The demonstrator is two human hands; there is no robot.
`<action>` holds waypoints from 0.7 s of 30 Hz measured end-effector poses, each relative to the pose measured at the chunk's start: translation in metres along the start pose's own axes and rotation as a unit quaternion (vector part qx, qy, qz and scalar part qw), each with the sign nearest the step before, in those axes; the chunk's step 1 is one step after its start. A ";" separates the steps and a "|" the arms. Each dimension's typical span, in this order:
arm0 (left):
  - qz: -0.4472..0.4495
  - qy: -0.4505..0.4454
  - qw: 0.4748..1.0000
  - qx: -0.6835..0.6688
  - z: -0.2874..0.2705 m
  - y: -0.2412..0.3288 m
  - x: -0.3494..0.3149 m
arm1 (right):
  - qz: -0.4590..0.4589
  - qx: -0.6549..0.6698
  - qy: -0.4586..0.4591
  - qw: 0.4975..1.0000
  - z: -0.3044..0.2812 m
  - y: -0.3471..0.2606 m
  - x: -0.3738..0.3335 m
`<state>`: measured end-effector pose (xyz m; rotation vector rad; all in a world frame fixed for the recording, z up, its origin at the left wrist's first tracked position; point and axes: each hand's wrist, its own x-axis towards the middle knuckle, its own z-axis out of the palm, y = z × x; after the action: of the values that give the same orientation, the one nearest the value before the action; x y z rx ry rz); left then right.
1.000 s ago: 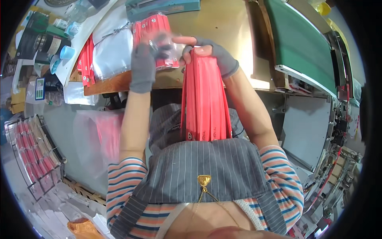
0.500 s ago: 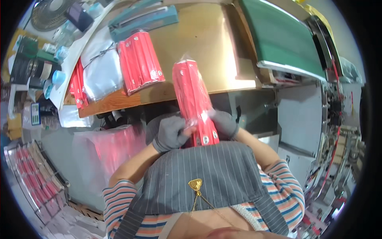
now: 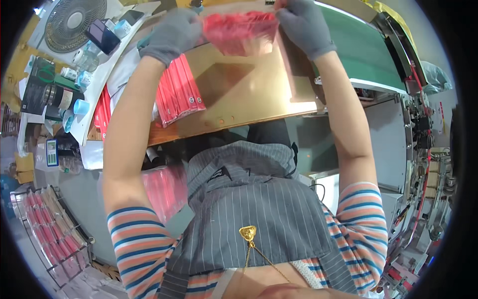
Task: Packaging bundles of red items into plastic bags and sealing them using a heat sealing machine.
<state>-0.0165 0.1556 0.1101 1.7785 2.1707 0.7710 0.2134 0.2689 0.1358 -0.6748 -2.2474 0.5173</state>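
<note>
Both my grey-gloved hands reach out over the far part of the table. Between them hangs a clear plastic bag of red packets (image 3: 241, 31), seen end-on and slightly blurred. My left hand (image 3: 174, 34) grips the bag's left side, and my right hand (image 3: 306, 26) pinches it at the upper right. Beneath my left forearm on the table lies a bagged bundle of red strip packets (image 3: 180, 89). Further left, more red packets (image 3: 102, 112) are partly hidden by that arm.
A tan board (image 3: 234, 94) covers the wooden table. On the right is a green mat (image 3: 363, 55). A shelf with jars, a phone (image 3: 102, 36) and a fan (image 3: 74, 20) stands at the left. Below lie a bag of red packets (image 3: 164, 192) and a wire rack (image 3: 55, 229).
My hands have moved from close to my apron to far over the table, carrying the bagged red packets. The bag has turned from upright lengthwise to end-on.
</note>
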 end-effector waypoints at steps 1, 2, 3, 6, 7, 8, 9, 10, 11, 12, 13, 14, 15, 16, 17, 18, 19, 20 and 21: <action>0.070 0.148 0.985 -0.059 0.002 0.001 0.000 | 0.049 0.069 0.040 0.996 0.000 0.000 -0.002; 0.087 0.138 0.984 -0.066 0.009 0.015 0.006 | -0.211 0.232 0.057 0.948 0.009 0.062 -0.002; 0.039 0.056 0.997 -0.036 0.008 0.016 0.004 | -0.214 0.238 0.054 0.946 0.013 0.060 0.003; -0.002 -0.030 0.999 -0.015 0.005 0.007 0.009 | 0.074 0.042 -0.079 0.993 0.008 0.050 0.016; 0.000 -0.031 0.999 -0.015 0.004 0.010 0.007 | 0.075 0.041 -0.077 0.993 0.007 0.054 0.013; 0.016 0.014 0.998 -0.051 0.004 0.014 0.002 | 0.136 0.094 -0.140 0.976 0.006 0.057 0.011; 0.032 0.057 0.994 -0.088 0.004 0.016 -0.001 | 0.196 0.146 -0.200 0.949 0.005 0.059 0.010; -0.004 -0.004 0.999 -0.041 0.001 0.019 0.003 | 0.242 0.119 -0.273 0.923 0.002 0.056 0.016; -0.003 -0.002 0.999 -0.042 -0.001 0.021 0.001 | 0.240 0.118 -0.273 0.924 -0.005 0.052 0.019; -0.003 -0.008 0.995 -0.101 -0.001 0.022 -0.005 | 0.149 0.098 -0.188 0.966 -0.014 0.048 0.018; -0.006 -0.012 0.988 -0.155 -0.007 0.026 -0.013 | 0.052 0.081 -0.101 0.990 -0.020 0.039 0.019; -0.014 -0.016 0.977 -0.211 -0.015 0.033 -0.020 | 0.051 0.082 -0.101 0.990 -0.022 0.023 0.017; -0.015 -0.016 0.977 -0.212 -0.023 0.041 -0.024 | -0.104 0.105 -0.030 0.989 -0.020 0.003 0.014; 0.009 -0.036 0.973 -0.228 -0.031 0.053 -0.028 | -0.255 0.123 0.041 0.958 -0.015 -0.009 0.015; 0.033 -0.055 0.968 -0.244 -0.036 0.060 -0.032 | -0.291 -0.037 0.042 0.955 0.000 -0.008 0.013; 0.031 -0.058 0.967 -0.247 -0.038 0.062 -0.034 | -0.301 -0.026 -0.027 0.953 0.018 0.005 0.010; 0.054 -0.025 0.969 -0.241 -0.041 0.061 -0.037 | -0.313 -0.010 -0.096 0.945 0.033 0.005 0.012; 0.075 0.007 0.969 -0.234 -0.043 0.056 -0.036 | -0.313 -0.006 -0.100 0.944 0.042 0.005 0.014; 0.068 0.007 0.970 -0.235 -0.037 0.044 -0.035 | -0.183 0.114 -0.105 0.971 0.051 0.005 0.013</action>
<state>0.0105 0.1186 0.1588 1.6776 1.6925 1.2128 0.1694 0.2719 0.1060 -0.0838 -2.3856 0.6700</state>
